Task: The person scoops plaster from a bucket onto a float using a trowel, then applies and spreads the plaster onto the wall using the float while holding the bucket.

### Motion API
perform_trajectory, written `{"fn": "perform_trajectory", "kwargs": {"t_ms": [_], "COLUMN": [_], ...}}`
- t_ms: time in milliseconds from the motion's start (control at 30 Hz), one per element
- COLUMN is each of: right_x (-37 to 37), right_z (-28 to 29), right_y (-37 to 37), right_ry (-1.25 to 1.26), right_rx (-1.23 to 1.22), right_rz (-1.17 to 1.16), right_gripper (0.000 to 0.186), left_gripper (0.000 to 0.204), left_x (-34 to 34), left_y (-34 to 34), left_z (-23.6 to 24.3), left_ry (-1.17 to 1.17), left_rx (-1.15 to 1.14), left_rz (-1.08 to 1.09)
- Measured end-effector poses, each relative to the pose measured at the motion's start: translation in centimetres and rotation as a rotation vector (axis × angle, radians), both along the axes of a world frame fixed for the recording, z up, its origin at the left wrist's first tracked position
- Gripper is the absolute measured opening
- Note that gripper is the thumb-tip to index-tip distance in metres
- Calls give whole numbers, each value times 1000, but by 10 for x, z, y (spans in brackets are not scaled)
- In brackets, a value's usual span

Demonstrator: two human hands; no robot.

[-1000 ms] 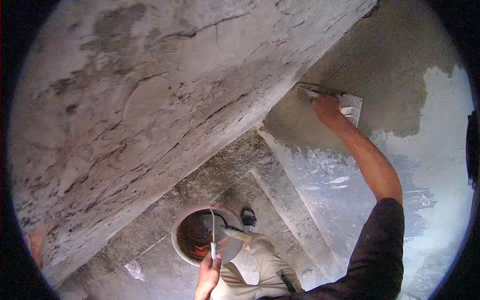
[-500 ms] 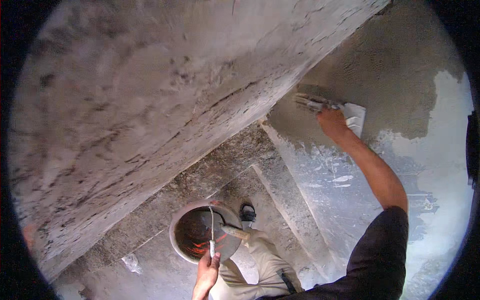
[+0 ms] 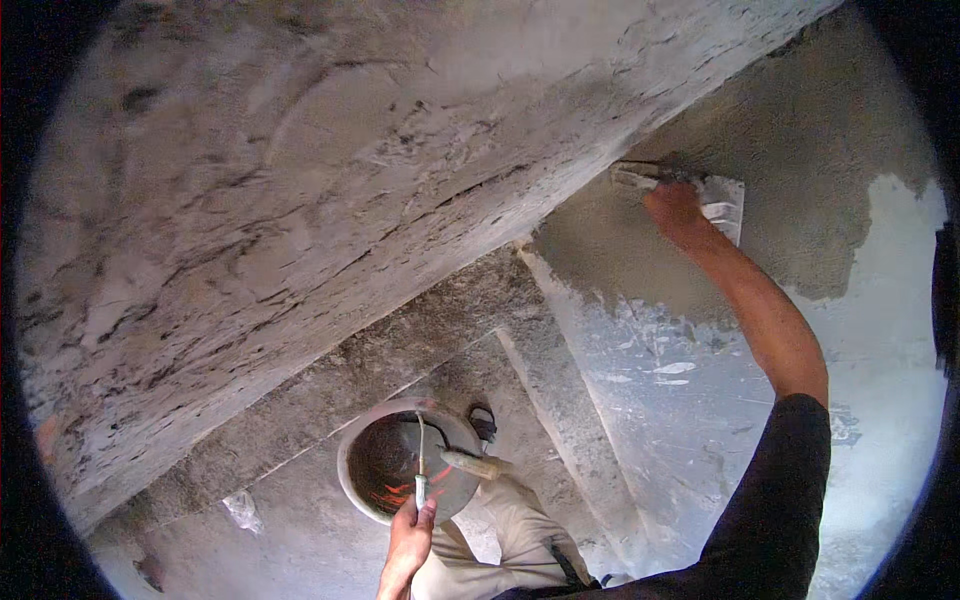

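Note:
My right hand is closed round the grip of a plastering trowel. Its flat blade lies against wet grey plaster on the right-hand wall, close to the corner with the ceiling-like sloped surface. Low in the view, my left hand is closed on the pale grip of a thin bucket handle. The round bucket hangs or stands below it; which, I cannot tell. Inside are dark and orange smears, and a tool with a wooden handle leans across the rim.
A rough grey concrete surface slopes across the upper left. Below the plaster, the wall shows a bluish-white coat. A ledge or strip runs downward beside it. A crumpled pale scrap lies at lower left.
My right hand has slid the trowel slightly up and to the right along the plaster. My left hand keeps its grip on the bucket handle. The view has shifted a little.

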State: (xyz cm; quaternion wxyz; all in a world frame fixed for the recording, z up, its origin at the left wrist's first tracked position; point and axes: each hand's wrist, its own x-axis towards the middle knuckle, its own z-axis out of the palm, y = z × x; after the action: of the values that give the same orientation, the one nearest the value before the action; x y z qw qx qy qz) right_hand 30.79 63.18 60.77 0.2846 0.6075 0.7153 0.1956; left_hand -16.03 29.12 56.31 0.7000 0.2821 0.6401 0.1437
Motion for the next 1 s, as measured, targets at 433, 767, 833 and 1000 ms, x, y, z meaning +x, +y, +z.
{"fn": "perform_trajectory", "kwargs": {"t_ms": [433, 767, 833, 1000], "right_x": [-20, 0, -9, -32], "right_z": [-6, 8, 64, 214], "right_y": [-27, 0, 1, -6], "right_ry": [67, -102, -213, -201], "right_rx": [-189, -189, -222, -182], "right_rz": [-289, -37, -54, -47], "right_gripper": [29, 19, 15, 18], "left_gripper": [28, 33, 32, 23], "left_x": [-13, -16, -19, -20], "left_y": [-6, -1, 1, 3], "left_z": [-8, -8, 11, 62], "left_ry": [23, 162, 112, -6], "left_rx": [100, 176, 136, 101], "left_rz": [-60, -128, -73, 117]}}
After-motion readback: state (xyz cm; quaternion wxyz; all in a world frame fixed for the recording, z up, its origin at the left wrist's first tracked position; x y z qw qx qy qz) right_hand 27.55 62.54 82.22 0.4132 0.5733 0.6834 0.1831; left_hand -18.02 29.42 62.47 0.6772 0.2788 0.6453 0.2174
